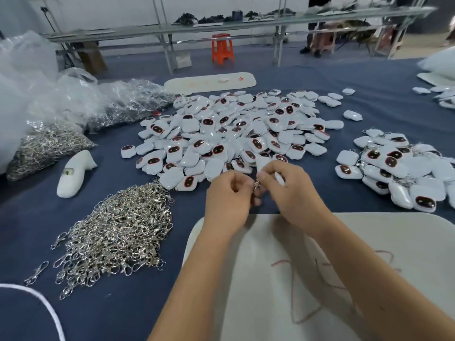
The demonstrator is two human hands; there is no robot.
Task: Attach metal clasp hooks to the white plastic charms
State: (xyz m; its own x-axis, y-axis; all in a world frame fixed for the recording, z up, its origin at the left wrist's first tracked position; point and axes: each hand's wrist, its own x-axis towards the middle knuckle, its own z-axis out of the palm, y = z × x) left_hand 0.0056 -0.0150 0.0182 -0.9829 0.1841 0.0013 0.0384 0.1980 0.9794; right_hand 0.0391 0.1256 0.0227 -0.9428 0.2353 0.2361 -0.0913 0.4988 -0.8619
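At the bottom of the frame, two bare arms reached up over a white mat (369, 242) that lay on the blue counter (123, 303). A thin red line was drawn on the mat. A white cord (46, 306) curved across the lower left corner.

In the middle of the frame the two hands met, just past the mat's far edge. The left hand (227, 200) had its fingers (246, 183) curled in, pinching a small metal clasp hook (257, 185). The right hand (293, 193) had its fingers (267, 179) curled too, pinching a white charm (279, 178) that peeked out near the thumb. The hook sat right between the two hands, touching both.

To the left of the hands lay a big shiny pile of loose hooks (118, 232). A few hooks had spilled out at its lower left edge. Further left sat a white foam shape (73, 172) with a small label on it.

Right behind the hands was the big heap of charms (231, 131), white with dark red spots. At the right of the frame sat a smaller pile of charms (394, 168), with bits of metal showing between them.

At the upper left were clear plastic bags (61, 109) with more hooks inside. Behind the big heap lay a long white pad (209, 82). Far back at the top stood an orange stool (222, 49) on the floor, under a long bench (221, 23) with dark things on it
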